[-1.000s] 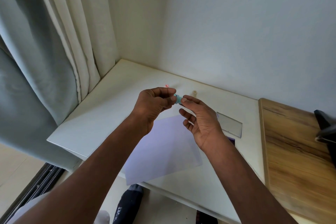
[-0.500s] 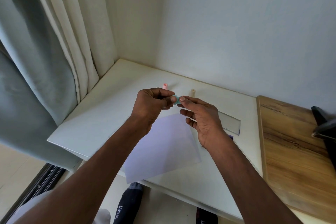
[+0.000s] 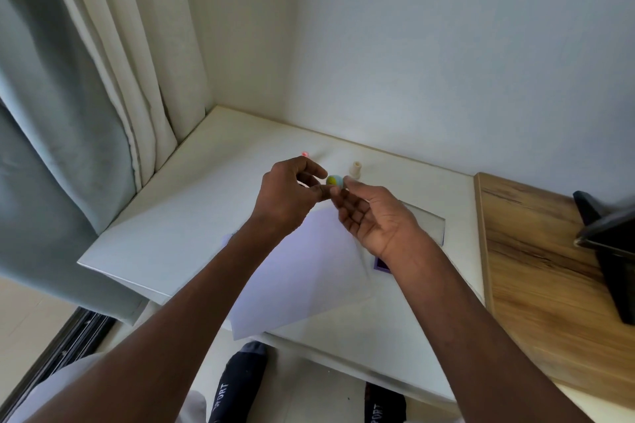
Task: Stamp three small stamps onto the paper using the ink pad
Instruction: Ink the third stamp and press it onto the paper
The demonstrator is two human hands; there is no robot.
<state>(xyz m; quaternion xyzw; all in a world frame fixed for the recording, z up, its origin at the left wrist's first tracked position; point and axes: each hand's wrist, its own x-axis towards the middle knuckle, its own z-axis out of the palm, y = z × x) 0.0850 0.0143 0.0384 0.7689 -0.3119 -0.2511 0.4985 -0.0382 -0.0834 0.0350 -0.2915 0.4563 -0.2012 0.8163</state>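
Both hands raised over paper [image 3: 302,271]; R hand [image 3: 374,216] fingers pinching teal stamp [image 3: 335,180], L hand [image 3: 287,196] fingers loosely curled, empty.

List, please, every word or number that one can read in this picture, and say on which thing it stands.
"PORT": on the left dark sock, reading along its length; earlier letters are hidden.
"PORT": on the right dark sock, less sharp.
The small teal stamp, the paper and the ink pad show no readable text.
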